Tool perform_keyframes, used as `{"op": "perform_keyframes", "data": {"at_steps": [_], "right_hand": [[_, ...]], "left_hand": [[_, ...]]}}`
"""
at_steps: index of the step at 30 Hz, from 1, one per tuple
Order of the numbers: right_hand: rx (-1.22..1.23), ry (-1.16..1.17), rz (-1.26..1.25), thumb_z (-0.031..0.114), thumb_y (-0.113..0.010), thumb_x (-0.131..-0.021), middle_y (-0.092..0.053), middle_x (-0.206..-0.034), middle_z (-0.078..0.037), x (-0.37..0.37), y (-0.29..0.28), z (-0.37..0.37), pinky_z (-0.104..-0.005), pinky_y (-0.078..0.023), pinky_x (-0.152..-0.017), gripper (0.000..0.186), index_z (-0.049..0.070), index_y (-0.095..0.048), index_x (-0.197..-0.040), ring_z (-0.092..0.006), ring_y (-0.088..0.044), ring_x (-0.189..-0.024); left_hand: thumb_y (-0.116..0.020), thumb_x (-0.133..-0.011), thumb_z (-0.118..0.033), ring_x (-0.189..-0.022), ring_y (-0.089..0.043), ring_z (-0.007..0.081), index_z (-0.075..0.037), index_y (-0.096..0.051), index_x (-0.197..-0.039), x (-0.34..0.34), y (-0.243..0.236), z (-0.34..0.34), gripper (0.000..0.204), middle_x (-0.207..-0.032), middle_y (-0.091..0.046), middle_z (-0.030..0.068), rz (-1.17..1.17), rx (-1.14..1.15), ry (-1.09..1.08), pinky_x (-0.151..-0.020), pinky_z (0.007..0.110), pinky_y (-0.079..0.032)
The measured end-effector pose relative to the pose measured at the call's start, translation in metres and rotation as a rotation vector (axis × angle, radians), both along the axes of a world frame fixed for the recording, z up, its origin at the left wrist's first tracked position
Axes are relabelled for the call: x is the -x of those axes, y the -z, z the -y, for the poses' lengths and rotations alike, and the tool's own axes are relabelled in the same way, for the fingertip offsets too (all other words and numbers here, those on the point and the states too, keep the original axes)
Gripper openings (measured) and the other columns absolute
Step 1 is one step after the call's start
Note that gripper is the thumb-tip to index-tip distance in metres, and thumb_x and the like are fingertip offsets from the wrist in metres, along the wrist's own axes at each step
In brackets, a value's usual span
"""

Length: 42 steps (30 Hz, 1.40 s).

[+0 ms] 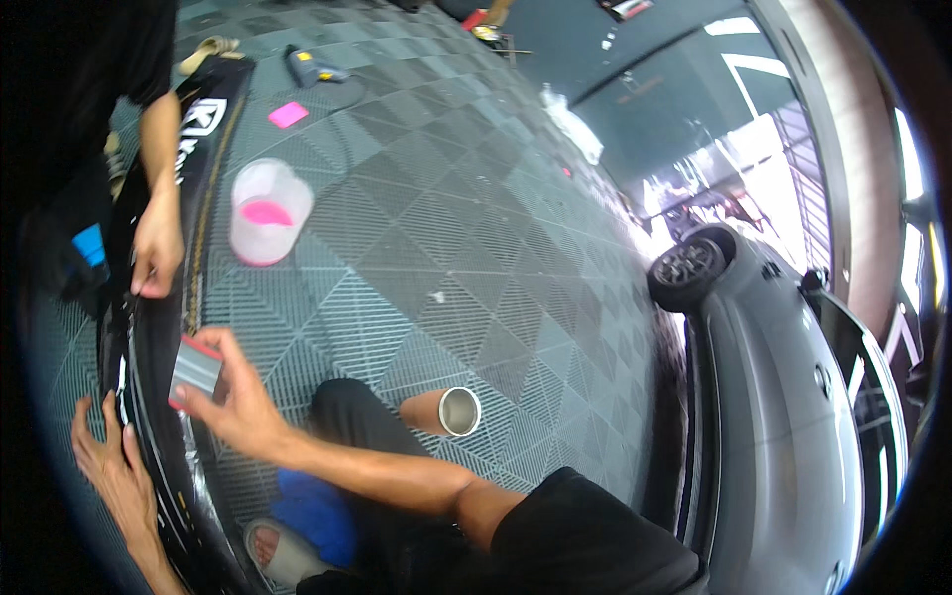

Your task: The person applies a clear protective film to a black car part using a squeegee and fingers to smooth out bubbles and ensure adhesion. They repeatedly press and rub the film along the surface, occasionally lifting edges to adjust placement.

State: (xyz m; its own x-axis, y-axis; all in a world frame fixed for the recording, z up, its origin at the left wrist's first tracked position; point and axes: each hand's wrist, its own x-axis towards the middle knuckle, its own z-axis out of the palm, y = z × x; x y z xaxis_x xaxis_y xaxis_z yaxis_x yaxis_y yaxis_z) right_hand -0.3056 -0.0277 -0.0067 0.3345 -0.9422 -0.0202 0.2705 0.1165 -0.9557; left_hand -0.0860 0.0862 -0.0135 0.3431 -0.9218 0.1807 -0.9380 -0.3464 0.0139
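Logging, largest first: grey car (783, 416) parked at right; long black panel (149, 397) lying on the tiled floor (426, 228); I am seeing my left hand (104, 461) pressing flat, steadying it; my right hand (233, 397) gripping a grey squeegee card (193, 369) against it.

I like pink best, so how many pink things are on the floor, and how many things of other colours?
Pink: 2, the tub with pink liquid and the flat pink pad
Blue: 1, the cloth
Steel: 1, the tipped cup
Total: 4
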Motion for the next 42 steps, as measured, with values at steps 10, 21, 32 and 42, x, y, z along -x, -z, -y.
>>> {"op": "perform_keyframes", "data": {"at_steps": [10,21,32,42], "right_hand": [[-0.089,0.006,-0.229,-0.004,-0.073,-0.101,-0.063,-0.123,-0.008,0.060,0.037,-0.011,-0.0381,-0.063,-0.100,0.051,0.006,-0.043,-0.141,-0.0177,-0.066,-0.117],[-0.001,-0.099,-0.109,-0.012,-0.077,-0.094,-0.068,-0.130,-0.017,0.008,0.007,0.003,-0.0375,-0.065,-0.091,0.068,0.005,-0.040,-0.148,-0.0242,-0.073,-0.113],[0.216,-0.149,-0.166,-0.006,-0.075,-0.098,-0.073,-0.121,-0.018,-0.083,-0.021,0.024,-0.0342,-0.064,-0.095,0.048,-0.003,-0.052,-0.139,-0.0209,-0.074,-0.110],[0.484,-0.168,-0.359,-0.004,-0.078,-0.094,-0.079,-0.106,-0.014,-0.095,-0.011,0.032,-0.0307,-0.062,-0.073,0.045,-0.001,-0.061,-0.135,-0.0160,-0.077,-0.090]], "left_hand": [[-0.060,-0.110,-0.020,-0.151,-0.043,0.0405,-0.009,-0.065,-0.152,0.005,-0.004,0.009,0.044,-0.162,-0.047,0.0204,-0.080,0.133,0.087,-0.123,0.057,-0.035],[-0.074,-0.100,-0.024,-0.136,-0.049,0.0390,-0.012,-0.074,-0.140,0.012,-0.010,0.006,0.042,-0.147,-0.054,0.0139,-0.208,0.302,0.137,-0.109,0.054,-0.041],[-0.075,-0.100,-0.026,-0.136,-0.048,0.0371,-0.012,-0.072,-0.141,0.012,-0.013,0.007,0.044,-0.142,-0.055,0.0124,-0.191,0.301,0.158,-0.109,0.053,-0.043],[-0.068,-0.103,-0.031,-0.135,-0.051,0.0337,-0.008,-0.074,-0.138,0.011,-0.010,0.007,0.042,-0.140,-0.059,0.0094,-0.186,0.328,0.139,-0.104,0.052,-0.045]]}}
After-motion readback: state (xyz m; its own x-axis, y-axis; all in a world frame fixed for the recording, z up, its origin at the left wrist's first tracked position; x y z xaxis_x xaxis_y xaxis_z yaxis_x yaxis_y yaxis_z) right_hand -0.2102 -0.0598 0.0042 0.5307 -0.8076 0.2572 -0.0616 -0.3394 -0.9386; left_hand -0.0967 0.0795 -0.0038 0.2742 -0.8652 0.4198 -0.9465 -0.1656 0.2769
